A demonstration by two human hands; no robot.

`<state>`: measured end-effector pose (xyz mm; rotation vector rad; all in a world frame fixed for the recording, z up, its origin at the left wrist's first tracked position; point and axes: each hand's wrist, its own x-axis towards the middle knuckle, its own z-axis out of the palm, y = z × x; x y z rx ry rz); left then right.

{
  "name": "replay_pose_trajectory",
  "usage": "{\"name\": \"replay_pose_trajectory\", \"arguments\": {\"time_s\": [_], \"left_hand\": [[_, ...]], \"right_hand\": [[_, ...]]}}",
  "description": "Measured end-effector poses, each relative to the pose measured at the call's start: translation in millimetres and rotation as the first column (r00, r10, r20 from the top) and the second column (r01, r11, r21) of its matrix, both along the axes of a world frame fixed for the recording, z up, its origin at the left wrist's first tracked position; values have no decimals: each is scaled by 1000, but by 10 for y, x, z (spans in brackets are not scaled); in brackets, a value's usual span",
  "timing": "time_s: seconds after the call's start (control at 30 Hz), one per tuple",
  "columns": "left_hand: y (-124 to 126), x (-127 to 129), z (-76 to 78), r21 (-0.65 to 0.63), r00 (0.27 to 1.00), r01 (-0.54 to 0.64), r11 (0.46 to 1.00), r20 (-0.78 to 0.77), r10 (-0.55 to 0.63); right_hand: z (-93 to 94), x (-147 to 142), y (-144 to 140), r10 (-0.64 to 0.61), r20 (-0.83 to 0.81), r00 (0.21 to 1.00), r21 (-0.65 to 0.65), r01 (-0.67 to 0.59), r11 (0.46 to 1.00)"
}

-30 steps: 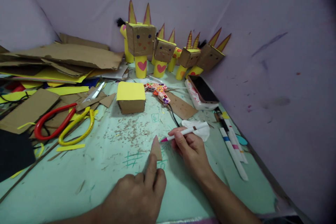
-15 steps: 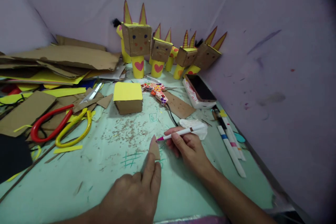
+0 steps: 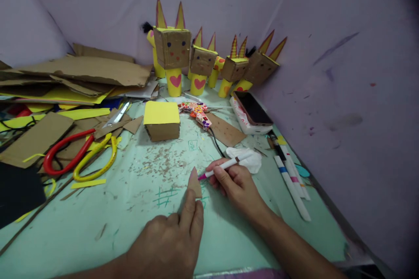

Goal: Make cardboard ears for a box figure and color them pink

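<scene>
A small pointed cardboard piece (image 3: 195, 183) lies on the table, its tip tinted pinkish. The index and middle fingers of my left hand (image 3: 172, 235) press on its lower end and hold it in place; the other fingers are curled and the thumb is hidden. My right hand (image 3: 234, 183) grips a white felt-tip marker (image 3: 225, 165) like a pen. The marker's magenta tip meets the right edge of the piece, partway below its point. Just behind that hand is a crumpled white tissue (image 3: 250, 161).
Beyond my hands are a yellow-topped cardboard box (image 3: 162, 122), a floral glue gun (image 3: 198, 113) and several box-headed figures (image 3: 173, 52). Red-and-yellow-handled scissors (image 3: 70, 152) and cardboard scraps (image 3: 36, 139) lie left. Markers (image 3: 293, 187) and a phone (image 3: 253, 107) are on the right.
The marker tip has shifted slightly down along the piece's right edge. My left hand keeps its hold. The whole view has moved a little.
</scene>
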<state>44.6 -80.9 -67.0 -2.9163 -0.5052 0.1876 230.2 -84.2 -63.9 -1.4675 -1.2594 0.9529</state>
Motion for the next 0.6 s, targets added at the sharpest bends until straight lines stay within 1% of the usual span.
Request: {"name": "replay_pose_trajectory", "arguments": {"time_s": [0.13, 0.33, 0.6], "left_hand": [[0, -4, 24, -13, 1000, -4, 1000, -16, 4], [-14, -13, 12, -36, 1000, -16, 999, -21, 16], [-22, -24, -8, 20, 999, -7, 1000, 34, 6]], "right_hand": [[-9, 6, -2, -29, -28, 999, -6, 29, 1000], [1, 13, -7, 11, 5, 1000, -3, -11, 1000], [16, 19, -32, 39, -9, 999, 3, -39, 999]]}}
